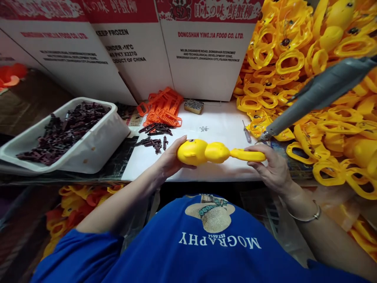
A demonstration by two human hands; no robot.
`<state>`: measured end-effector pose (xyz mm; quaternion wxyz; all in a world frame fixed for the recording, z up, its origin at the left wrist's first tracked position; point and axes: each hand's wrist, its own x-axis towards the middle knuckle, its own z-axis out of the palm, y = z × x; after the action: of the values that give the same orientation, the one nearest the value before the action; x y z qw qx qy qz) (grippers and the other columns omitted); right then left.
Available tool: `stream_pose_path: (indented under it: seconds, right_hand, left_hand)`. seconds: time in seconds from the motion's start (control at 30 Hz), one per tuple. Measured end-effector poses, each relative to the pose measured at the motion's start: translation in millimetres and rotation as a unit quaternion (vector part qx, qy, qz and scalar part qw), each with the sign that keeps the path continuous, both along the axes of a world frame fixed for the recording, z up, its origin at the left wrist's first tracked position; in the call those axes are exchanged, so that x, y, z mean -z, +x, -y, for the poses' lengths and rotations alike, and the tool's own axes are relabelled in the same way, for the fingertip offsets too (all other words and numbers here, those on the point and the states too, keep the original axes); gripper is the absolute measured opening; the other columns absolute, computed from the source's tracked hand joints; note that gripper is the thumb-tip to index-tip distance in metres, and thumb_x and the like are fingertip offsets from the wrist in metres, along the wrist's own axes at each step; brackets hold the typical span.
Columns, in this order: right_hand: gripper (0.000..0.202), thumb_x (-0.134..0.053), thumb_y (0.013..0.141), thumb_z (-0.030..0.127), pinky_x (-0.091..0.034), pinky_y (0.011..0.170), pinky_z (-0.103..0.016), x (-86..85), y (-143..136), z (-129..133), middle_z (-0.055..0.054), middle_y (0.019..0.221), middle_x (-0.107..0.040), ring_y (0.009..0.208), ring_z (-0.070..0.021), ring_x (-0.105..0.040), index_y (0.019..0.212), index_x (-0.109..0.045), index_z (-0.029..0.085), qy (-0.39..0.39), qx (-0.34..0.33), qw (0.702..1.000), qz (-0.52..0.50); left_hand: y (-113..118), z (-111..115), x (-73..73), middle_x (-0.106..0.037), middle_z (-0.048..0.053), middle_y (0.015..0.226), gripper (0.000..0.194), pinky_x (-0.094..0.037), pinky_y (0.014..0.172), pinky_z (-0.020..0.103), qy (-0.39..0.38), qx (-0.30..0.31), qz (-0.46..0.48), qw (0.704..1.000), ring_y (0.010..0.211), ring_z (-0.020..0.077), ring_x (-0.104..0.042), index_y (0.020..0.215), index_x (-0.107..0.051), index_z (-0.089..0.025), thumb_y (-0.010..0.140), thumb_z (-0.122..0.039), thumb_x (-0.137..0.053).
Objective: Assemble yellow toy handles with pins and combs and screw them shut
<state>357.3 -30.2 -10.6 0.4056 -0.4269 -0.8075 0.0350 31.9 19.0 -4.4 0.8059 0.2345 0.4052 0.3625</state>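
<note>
white work surface, one pale sheet's worth, runs under three standing carton panels with red tops and printed lettering. one yellow toy piece is held level just above its near edge, made of two rounded lumps and one flatter end, with one dark eye visible on the larger lump. the left hand is curled round that larger lump, thumb over the upper side; the right hand pinches the flatter end between thumb and fingers. so two hands, both closed on the same piece, one at each end.

beyond them lie one pile of orange pieces, overlapping too much to count, and two loose clusters of dark parts, with one part just beside the nearer cluster. one speckled block sits right of the orange pile, one small scatter of tiny bits lies nearer, and one screwdriver rests at the right. one white bin on the left holds dozens of dark parts. one grey-wrapped tool slants down over one big heap of yellow pieces, dozens again. one bracelet circles the right wrist.
</note>
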Motion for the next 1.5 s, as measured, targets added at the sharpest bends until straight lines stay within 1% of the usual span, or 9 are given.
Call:
stream_pose_path:
  seconds: [0.33,0.43,0.5,0.6,0.7,0.9,1.1,1.3,1.5]
  right_hand:
    - [0.034,-0.065,0.096,0.054,-0.061,0.079,-0.036,30.1,29,24,-0.006,0.101,-0.079,0.088,-0.0244,-0.076,0.112,-0.072,0.025,-0.078,0.077,0.992,-0.069]
    - [0.034,-0.064,0.097,0.054,-0.061,0.080,-0.037,31.8,30,29,-0.007,0.101,-0.079,0.089,-0.0254,-0.077,0.113,-0.072,0.025,-0.072,0.090,0.991,-0.063]
    - [0.036,-0.063,0.097,0.056,-0.061,0.080,-0.037,31.0,29,29,-0.007,0.100,-0.079,0.089,-0.0261,-0.077,0.112,-0.073,0.025,-0.082,0.090,0.991,-0.046]
    - [0.038,-0.062,0.097,0.057,-0.061,0.081,-0.036,29.2,27,27,-0.007,0.102,-0.080,0.091,-0.0261,-0.077,0.113,-0.074,0.025,-0.111,0.071,0.991,-0.017]
    - [0.039,-0.060,0.098,0.057,-0.061,0.080,-0.034,29.6,24,23,-0.007,0.104,-0.080,0.092,-0.0249,-0.076,0.116,-0.073,0.025,-0.132,0.061,0.989,0.004]
    - [0.034,-0.059,0.100,0.052,-0.060,0.075,-0.033,32.6,23,17,-0.006,0.103,-0.079,0.087,-0.0232,-0.076,0.120,-0.071,0.027,-0.121,0.037,0.991,0.032]
    - [0.044,-0.064,0.099,0.045,-0.048,0.108,-0.054,8.8,-29,19,-0.015,0.128,-0.073,0.120,-0.0352,-0.067,0.137,-0.062,0.023,0.043,0.053,0.993,0.097]
    - [0.025,-0.062,0.101,0.029,-0.057,0.088,-0.044,4.1,-102,-2,-0.012,0.107,-0.079,0.098,-0.0272,-0.071,0.122,-0.067,0.018,0.083,-0.047,0.991,0.098]
    - [0.019,-0.061,0.097,0.010,-0.064,0.081,-0.038,12.4,-118,-10,-0.009,0.100,-0.080,0.094,-0.0224,-0.073,0.108,-0.072,0.020,0.117,-0.111,0.987,0.011]
  left_hand:
    - [12,8,9.7,-0.076,0.010,0.121,0.050,-0.064,0.064,0.031,0.190,0.060,0.038,0.979,0.091,0.0244,-0.075,0.128,-0.066,-0.023,0.093,-0.059,-0.066]
    - [14,7,16.9,-0.074,0.013,0.123,0.070,-0.062,0.064,0.034,0.219,0.084,0.022,0.972,0.093,0.0280,-0.075,0.133,-0.062,-0.023,0.088,-0.076,-0.059]
    - [11,9,20.7,-0.070,0.013,0.128,0.089,-0.063,0.071,0.036,0.270,0.075,-0.015,0.960,0.099,0.0298,-0.074,0.139,-0.056,-0.025,0.073,-0.082,-0.072]
    - [5,17,25.5,-0.066,0.011,0.132,0.102,-0.060,0.090,0.038,0.351,0.039,-0.123,0.927,0.108,0.0277,-0.070,0.141,-0.051,-0.027,0.056,-0.060,-0.096]
    - [0,27,32.0,-0.068,0.008,0.121,0.078,-0.058,0.094,0.040,0.393,0.022,-0.216,0.894,0.107,0.0257,-0.068,0.133,-0.056,-0.023,0.070,-0.052,-0.092]
    - [-4,34,44.1,-0.065,0.012,0.132,0.028,-0.052,0.112,0.045,0.565,-0.046,-0.267,0.779,0.127,0.0245,-0.064,0.122,-0.072,-0.024,0.096,-0.035,-0.071]
    - [8,39,45.2,-0.070,0.011,0.122,0.017,-0.058,0.103,0.042,0.606,-0.095,-0.296,0.732,0.115,0.0216,-0.069,0.114,-0.072,-0.022,0.101,-0.028,-0.063]
    - [16,43,51.1,-0.069,0.011,0.123,0.019,-0.058,0.104,0.043,0.641,-0.120,-0.281,0.704,0.119,0.0219,-0.067,0.119,-0.068,-0.022,0.101,-0.023,-0.063]
    - [22,46,53.5,-0.074,0.009,0.113,0.018,-0.052,0.112,0.051,0.661,-0.146,-0.277,0.682,0.116,0.0234,-0.069,0.117,-0.067,-0.023,0.100,-0.021,-0.060]
